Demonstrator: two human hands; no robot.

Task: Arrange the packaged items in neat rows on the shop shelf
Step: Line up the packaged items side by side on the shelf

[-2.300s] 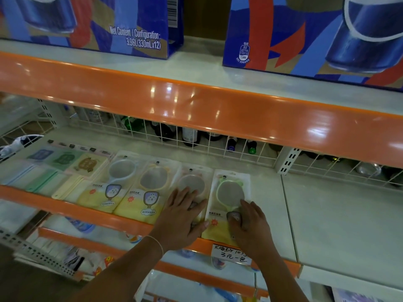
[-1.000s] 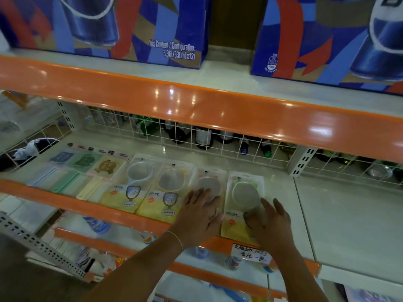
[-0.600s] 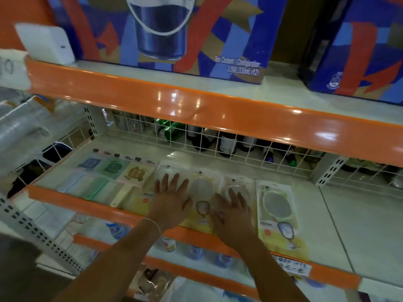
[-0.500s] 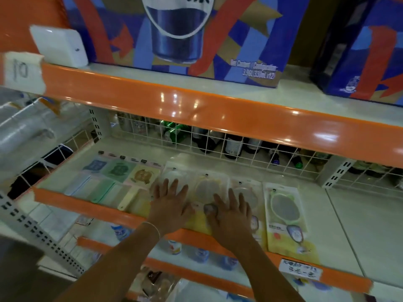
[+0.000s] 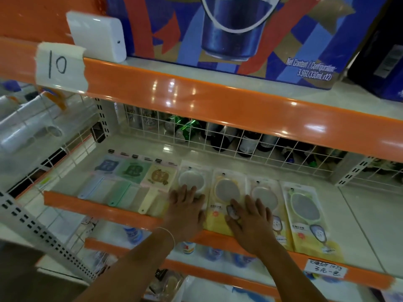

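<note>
Several flat clear packets with round mirrors lie side by side on the white shelf [image 5: 359,225]. My left hand [image 5: 185,212] lies flat, fingers spread, on the leftmost mirror packet [image 5: 192,179]. My right hand [image 5: 250,223] lies flat across the second mirror packet [image 5: 226,190] and the third mirror packet [image 5: 265,196]. The green-rimmed mirror packet [image 5: 305,210] at the right end lies untouched. Left of these sit three pastel packets with handles: a blue packet [image 5: 108,168], a green packet [image 5: 133,171] and a yellow packet [image 5: 160,177].
An orange lip [image 5: 104,211] edges the shelf front, with a handwritten price tag [image 5: 325,270] at the right. A white wire grid [image 5: 250,149] backs the shelf, bottles behind it. Above, an orange shelf [image 5: 218,101] carries drink cartons [image 5: 235,33] and a tag marked 10 [image 5: 58,66].
Both hands have shifted left along the row, from the two rightmost mirror packets to the left three. The green-rimmed packet now lies free. The camera has swung left.
</note>
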